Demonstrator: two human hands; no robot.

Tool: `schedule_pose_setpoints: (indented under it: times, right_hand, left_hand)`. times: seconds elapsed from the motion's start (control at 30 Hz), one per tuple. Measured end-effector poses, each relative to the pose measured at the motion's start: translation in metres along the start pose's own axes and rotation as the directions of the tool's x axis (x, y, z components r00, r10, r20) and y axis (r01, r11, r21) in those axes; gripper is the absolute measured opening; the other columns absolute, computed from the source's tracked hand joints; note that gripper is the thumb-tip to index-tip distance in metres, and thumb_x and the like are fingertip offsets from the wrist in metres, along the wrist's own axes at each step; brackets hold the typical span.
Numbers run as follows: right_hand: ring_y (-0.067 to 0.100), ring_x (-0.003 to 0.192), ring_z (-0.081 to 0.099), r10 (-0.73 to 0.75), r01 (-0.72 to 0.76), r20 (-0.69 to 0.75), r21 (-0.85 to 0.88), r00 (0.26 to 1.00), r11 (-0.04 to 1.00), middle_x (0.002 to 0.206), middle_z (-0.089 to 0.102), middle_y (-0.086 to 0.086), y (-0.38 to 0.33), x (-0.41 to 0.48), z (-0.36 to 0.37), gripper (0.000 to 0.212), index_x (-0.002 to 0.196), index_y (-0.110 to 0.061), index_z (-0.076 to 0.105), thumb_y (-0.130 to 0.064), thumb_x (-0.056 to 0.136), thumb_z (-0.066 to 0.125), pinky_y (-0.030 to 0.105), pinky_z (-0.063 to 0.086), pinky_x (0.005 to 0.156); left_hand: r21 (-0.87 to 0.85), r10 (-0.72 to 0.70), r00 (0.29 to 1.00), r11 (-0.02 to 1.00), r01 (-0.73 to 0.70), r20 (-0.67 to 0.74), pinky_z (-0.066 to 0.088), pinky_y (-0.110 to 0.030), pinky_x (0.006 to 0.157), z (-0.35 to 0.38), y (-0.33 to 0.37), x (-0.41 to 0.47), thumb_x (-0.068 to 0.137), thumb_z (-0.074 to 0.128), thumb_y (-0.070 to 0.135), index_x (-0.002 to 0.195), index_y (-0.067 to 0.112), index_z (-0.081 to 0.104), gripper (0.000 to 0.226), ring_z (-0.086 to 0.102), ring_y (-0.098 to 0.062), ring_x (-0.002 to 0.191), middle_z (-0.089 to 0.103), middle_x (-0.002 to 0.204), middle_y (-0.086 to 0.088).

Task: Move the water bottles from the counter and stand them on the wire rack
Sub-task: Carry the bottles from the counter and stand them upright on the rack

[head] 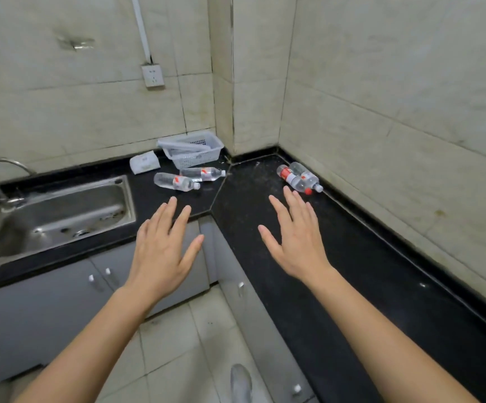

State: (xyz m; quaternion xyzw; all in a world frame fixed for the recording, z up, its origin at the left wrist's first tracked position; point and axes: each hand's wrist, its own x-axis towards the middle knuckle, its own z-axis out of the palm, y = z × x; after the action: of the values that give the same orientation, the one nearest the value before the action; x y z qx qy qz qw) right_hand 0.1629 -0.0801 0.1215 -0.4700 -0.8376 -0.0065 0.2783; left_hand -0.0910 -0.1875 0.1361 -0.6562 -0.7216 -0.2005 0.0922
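A black L-shaped counter [337,257] fills the corner of a tiled room, and it is taken here as the landmark. A steel sink [61,219] is set into its left run, with a curved tap [0,175] behind the basin. At the inner corner of the counter, against the wall, a white plastic basket [195,152] is seen tilted, and a white packet [144,162] lies just to its left.

Both bare hands are held out flat over the counter's front edge, palms down, fingers spread wide and straight. The left hand [163,248] is raised above the front edge near the angle where the two runs meet; nothing is gripped or touched by it. The right hand [297,239] is stretched over the right run, likewise empty and apart from everything.

Four clear water bottles with red-and-white labels lie on their sides on the counter. Two bottles [189,178] rest side by side just in front of the basket. Two more bottles [298,177] lie pressed together against the right wall's black upstand, just beyond the right hand's fingertips [289,193], and are not touched.
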Motion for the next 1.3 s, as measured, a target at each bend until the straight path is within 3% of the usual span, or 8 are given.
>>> schedule_pose_setpoints:
  times: [0.37,0.6,0.7,0.87,1.03,1.17,1.23,1.3]
  right_hand:
    - [0.032,0.154,0.02,0.034,-0.039,0.059,0.103,0.998,0.994,0.165,0.025,0.015,0.031,0.244,0.15,0.063,0.154,-0.014,0.037,-0.045,0.101,0.051,0.052,0.022,0.124]
    - [0.034,0.15,0.032,-0.037,0.022,0.207,0.076,0.978,0.997,0.16,0.036,0.017,0.028,0.341,0.227,0.062,0.151,-0.013,0.041,-0.042,0.098,0.057,0.051,0.033,0.119]
    - [0.031,0.15,0.031,0.015,-0.034,0.317,0.055,0.948,0.998,0.162,0.033,0.015,0.033,0.371,0.267,0.063,0.154,-0.017,0.034,-0.043,0.1,0.054,0.046,0.03,0.12]
    - [0.029,0.141,0.043,0.172,-0.199,0.482,0.006,0.859,0.98,0.159,0.035,0.01,0.036,0.422,0.333,0.064,0.156,-0.02,0.026,-0.041,0.101,0.052,0.044,0.043,0.111]
    - [0.033,0.121,0.059,0.4,-0.536,0.619,0.04,0.676,0.843,0.138,0.056,0.01,0.028,0.466,0.405,0.065,0.154,-0.022,0.027,-0.039,0.098,0.055,0.045,0.052,0.094]
    - [0.042,0.123,0.057,0.472,-0.698,0.706,0.045,0.528,0.714,0.139,0.056,0.018,0.019,0.484,0.463,0.064,0.156,-0.025,0.02,-0.043,0.102,0.047,0.048,0.05,0.097]
    - [0.042,0.126,0.056,0.508,-0.757,0.745,-0.007,0.432,0.653,0.142,0.055,0.021,0.013,0.49,0.484,0.071,0.16,-0.027,0.01,-0.055,0.102,0.04,0.047,0.045,0.1]
    - [0.04,0.129,0.055,0.549,-0.797,0.758,-0.066,0.351,0.601,0.146,0.053,0.02,0.006,0.497,0.5,0.081,0.161,-0.029,0.0,-0.07,0.098,0.031,0.046,0.042,0.104]
  left_hand:
    - [0.07,-0.037,0.99,0.997,0.028,0.137,0.038,-0.053,0.113,0.085,-0.105,0.22,0.096,0.031,0.059,0.151,0.013,0.043,0.072,0.038,-0.035,0.146,0.036,0.161,-0.014]
    - [0.087,-0.068,0.966,0.995,0.048,0.249,0.042,-0.054,0.11,0.129,-0.183,0.303,0.095,0.032,0.058,0.147,0.011,0.048,0.072,0.043,-0.037,0.143,0.041,0.157,-0.018]
    - [0.101,-0.043,0.941,0.995,0.009,0.335,0.039,-0.055,0.113,0.165,-0.222,0.342,0.094,0.03,0.06,0.151,0.012,0.043,0.075,0.035,-0.035,0.148,0.033,0.162,-0.016]
    - [0.047,0.06,0.877,0.994,-0.094,0.477,0.029,-0.051,0.119,0.234,-0.284,0.414,0.096,0.056,0.049,0.155,0.017,0.037,0.07,0.027,-0.033,0.152,0.026,0.165,-0.014]
    - [0.018,0.132,0.721,0.98,-0.197,0.68,0.019,-0.048,0.124,0.304,-0.335,0.471,0.101,0.044,0.051,0.16,0.022,0.022,0.069,0.012,-0.025,0.156,0.016,0.169,-0.007]
    - [-0.029,0.18,0.616,0.968,-0.248,0.767,0.02,-0.054,0.122,0.346,-0.365,0.488,0.097,0.052,0.053,0.159,0.022,0.025,0.074,0.016,-0.028,0.155,0.021,0.167,-0.006]
    - [-0.044,0.19,0.552,0.963,-0.267,0.812,0.02,-0.055,0.121,0.361,-0.375,0.489,0.094,0.053,0.057,0.158,0.026,0.025,0.077,0.021,-0.028,0.153,0.026,0.165,-0.004]
    - [-0.079,0.194,0.546,0.971,-0.227,0.815,0.025,-0.057,0.117,0.371,-0.379,0.49,0.089,0.047,0.067,0.155,0.028,0.034,0.077,0.035,-0.029,0.146,0.039,0.158,-0.004]
